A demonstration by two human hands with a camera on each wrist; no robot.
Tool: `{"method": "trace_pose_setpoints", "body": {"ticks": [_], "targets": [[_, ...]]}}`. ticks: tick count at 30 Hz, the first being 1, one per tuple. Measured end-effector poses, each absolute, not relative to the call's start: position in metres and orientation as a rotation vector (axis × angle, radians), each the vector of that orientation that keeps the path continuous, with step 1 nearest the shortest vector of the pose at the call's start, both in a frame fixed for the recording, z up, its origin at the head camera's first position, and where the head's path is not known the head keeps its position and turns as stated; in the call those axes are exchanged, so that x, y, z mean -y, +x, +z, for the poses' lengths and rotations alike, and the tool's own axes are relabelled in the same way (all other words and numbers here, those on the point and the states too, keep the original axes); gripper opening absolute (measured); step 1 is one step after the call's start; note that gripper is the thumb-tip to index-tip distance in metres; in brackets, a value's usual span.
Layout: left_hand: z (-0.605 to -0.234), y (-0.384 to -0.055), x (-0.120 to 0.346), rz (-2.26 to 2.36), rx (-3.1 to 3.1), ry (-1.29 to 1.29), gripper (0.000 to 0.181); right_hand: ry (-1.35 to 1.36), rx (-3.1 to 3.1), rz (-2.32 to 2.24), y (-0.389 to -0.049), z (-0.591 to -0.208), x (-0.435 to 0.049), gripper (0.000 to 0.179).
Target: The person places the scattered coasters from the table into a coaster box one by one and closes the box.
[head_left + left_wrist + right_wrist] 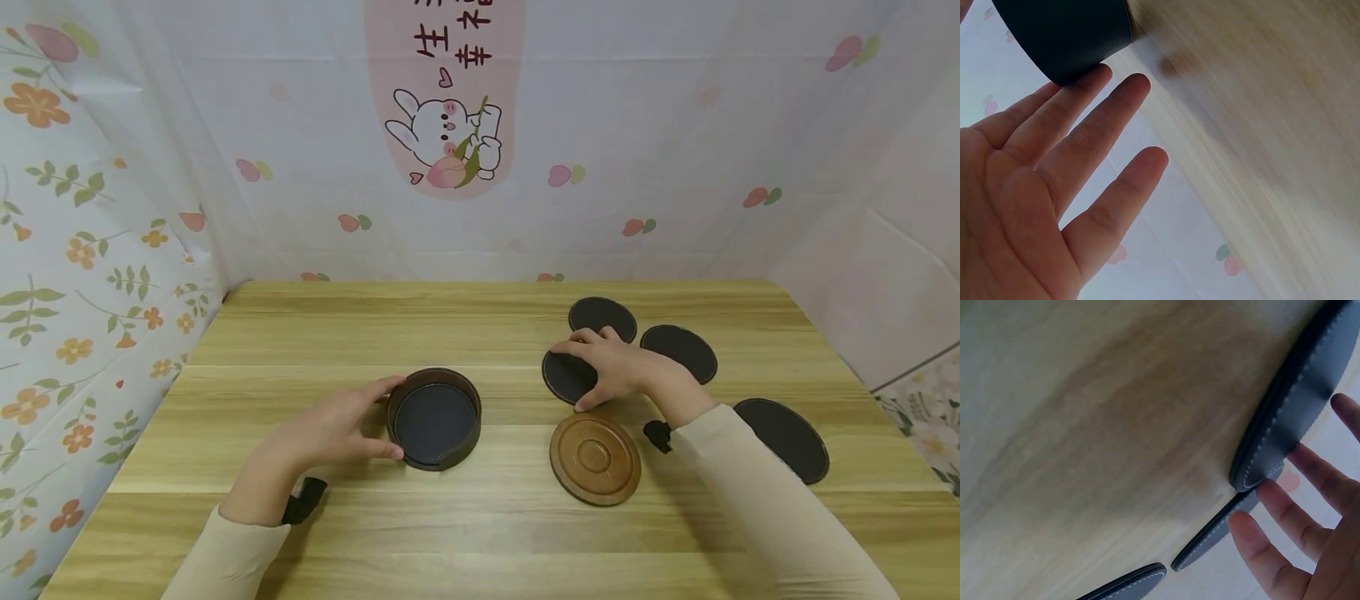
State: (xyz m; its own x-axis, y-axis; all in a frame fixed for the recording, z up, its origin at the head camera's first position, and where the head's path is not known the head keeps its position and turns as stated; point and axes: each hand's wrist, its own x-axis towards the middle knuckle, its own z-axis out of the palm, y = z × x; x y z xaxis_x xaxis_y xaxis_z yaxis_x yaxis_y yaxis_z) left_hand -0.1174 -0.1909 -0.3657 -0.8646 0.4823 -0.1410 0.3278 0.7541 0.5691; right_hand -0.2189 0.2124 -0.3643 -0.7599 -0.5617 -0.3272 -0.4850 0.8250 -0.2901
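Two-handed, resting unclenched left grip (337, 429) against dark-bottomed round holder (467, 447), mid-frame; arching loose right grip (613, 367) over black coaster (564, 379), centre-right.

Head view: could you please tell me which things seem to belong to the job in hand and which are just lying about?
Likely the job:
holder, at the left hand
near coaster, at the right hand
back coaster and rightmost coaster, similarly black

Seemingly just lying about:
wooden disc, unheld
printed cloth, backdrop only
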Motion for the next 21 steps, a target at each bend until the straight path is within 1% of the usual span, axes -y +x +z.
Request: {"method": "trace_pose_setpoints", "body": {"ticks": [11,21], "targets": [[-0.366,-0.1182,0.1918,0.789,-2.68,0.638,0.097,-0.809,-2.66,-0.174,-0.2213,-0.3664,-0.2089,0.087],[-0.3668,-0.1171,0.1911,0.781,-2.679,0.644,0.097,-0.82,-2.649,-0.187,-0.2231,-0.3687,-0.209,0.086]]}}
